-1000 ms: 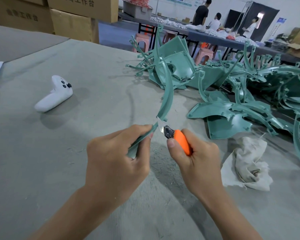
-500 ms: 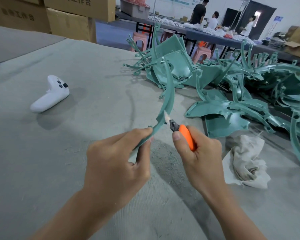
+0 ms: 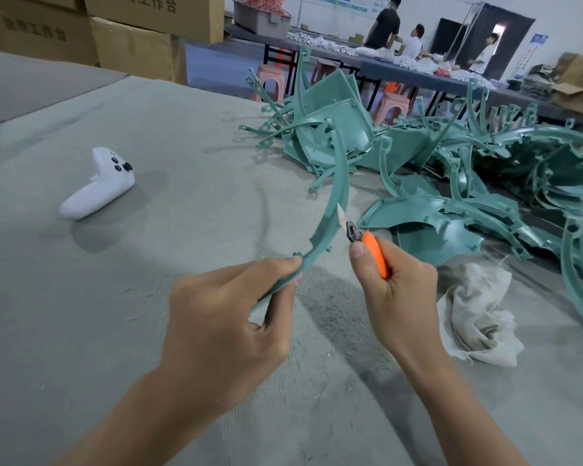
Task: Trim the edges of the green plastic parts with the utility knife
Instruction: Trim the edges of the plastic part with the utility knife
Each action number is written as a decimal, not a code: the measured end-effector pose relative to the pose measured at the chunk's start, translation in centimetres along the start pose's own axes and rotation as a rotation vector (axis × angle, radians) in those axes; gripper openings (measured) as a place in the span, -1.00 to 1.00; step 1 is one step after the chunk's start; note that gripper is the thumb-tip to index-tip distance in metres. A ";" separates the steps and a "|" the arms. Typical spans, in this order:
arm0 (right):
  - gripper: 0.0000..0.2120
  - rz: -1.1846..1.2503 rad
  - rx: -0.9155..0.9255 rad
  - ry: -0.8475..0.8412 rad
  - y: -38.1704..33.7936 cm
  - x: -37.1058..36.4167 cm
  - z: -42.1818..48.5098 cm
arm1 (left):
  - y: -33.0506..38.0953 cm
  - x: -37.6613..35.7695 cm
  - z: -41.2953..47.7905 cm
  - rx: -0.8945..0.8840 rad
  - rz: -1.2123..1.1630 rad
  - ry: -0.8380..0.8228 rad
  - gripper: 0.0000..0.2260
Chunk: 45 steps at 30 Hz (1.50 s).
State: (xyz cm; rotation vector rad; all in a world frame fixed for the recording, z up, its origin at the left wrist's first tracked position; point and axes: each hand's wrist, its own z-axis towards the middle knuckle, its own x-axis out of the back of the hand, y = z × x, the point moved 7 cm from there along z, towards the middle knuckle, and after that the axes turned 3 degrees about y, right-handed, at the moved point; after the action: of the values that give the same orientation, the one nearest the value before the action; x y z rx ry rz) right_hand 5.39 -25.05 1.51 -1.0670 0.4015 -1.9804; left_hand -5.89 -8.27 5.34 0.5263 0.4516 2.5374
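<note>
The left hand (image 3: 223, 317) is pinching the lower end of a long curved green part (image 3: 338, 183), with the index finger (image 3: 266, 267) lying along its top edge and the thumb (image 3: 281, 304) pressing from below; the remaining fingers are curling in behind and are mostly hidden. The part is arching up and away from this grip, held clear of the grey felt-covered table (image 3: 132, 314), its far end rising in front of the pile of green plastic parts (image 3: 468, 183) lying at the right of the table.

The right hand (image 3: 401, 294) is closing round the orange utility knife (image 3: 375, 255), fingers wrapping the handle tightly and the thumb (image 3: 359, 260) bracing along its near side close to the black blade holder. The blade (image 3: 342, 217) is pointing up and to the left, its tip touching the right-hand edge of the curved part about midway along the arc.

A crumpled cloth rag (image 3: 478, 317) is lying just to the right of the knife hand. A white controller (image 3: 96, 186) is resting well apart on the left of the table. Fine shavings (image 3: 320, 297) are littering the felt beneath the hands. Cardboard boxes (image 3: 138, 42) are standing stacked behind the table
</note>
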 end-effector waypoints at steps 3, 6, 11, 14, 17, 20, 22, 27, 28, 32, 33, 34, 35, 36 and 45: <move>-0.44 0.009 -0.008 -0.015 0.3 0.1 0.1 | 0.0 0.0 -0.1 -0.002 -0.011 0.003 -0.93; -0.51 0.024 0.065 -0.052 -0.5 -0.2 -0.8 | -0.3 0.2 0.0 0.016 0.014 0.024 -0.94; -0.51 0.032 0.055 -0.060 -0.8 -0.5 -1.0 | -0.6 0.4 0.4 0.033 -0.013 0.006 -0.94; -0.53 0.026 0.059 -0.039 -0.9 -0.5 -0.8 | -0.7 0.4 0.4 0.035 -0.017 0.002 -0.94; -0.50 0.031 0.029 -0.003 -0.2 -0.3 -0.2 | -0.5 0.3 0.2 0.015 -0.027 -0.013 -0.94; -0.41 0.009 -0.011 0.015 1.0 0.2 0.7 | -0.3 0.1 0.0 -0.009 -0.040 -0.028 -0.92; -0.41 0.017 0.004 0.002 1.1 0.3 0.6 | -0.3 0.1 0.0 0.000 -0.041 -0.026 -0.91; -0.49 0.043 0.049 -0.015 0.5 0.2 0.0 | -0.5 0.2 0.2 -0.003 -0.049 -0.020 -0.94; -0.46 0.037 0.033 -0.007 0.8 0.4 0.2 | -0.4 0.2 0.1 -0.013 -0.060 -0.029 -0.94; -0.47 0.013 -0.008 0.017 1.6 1.0 0.9 | -0.4 0.0 0.1 -0.036 -0.091 -0.065 -0.89; -0.49 0.009 -0.010 0.021 1.7 1.1 1.0 | -0.3 0.0 0.1 -0.044 -0.093 -0.068 -0.89; -0.51 0.006 -0.013 0.025 1.8 1.3 1.1 | -0.2 -0.1 0.1 -0.053 -0.095 -0.073 -0.89; -0.52 0.006 -0.014 0.025 1.8 1.3 1.2 | -0.1 -0.1 0.1 -0.059 -0.097 -0.077 -0.89; -0.53 0.009 -0.012 0.018 1.8 1.3 1.1 | 0.0 -0.1 0.1 -0.057 -0.095 -0.080 -0.88; -0.49 0.062 0.061 -0.086 0.7 0.4 -0.2 | -0.2 0.1 0.4 -0.028 -0.052 -0.052 -0.93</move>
State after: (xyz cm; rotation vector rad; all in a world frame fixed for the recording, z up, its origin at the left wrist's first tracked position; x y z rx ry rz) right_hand 5.47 -25.82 1.23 -1.0843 0.3217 -1.8730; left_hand -5.69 -8.01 5.63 0.5616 0.4046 2.4703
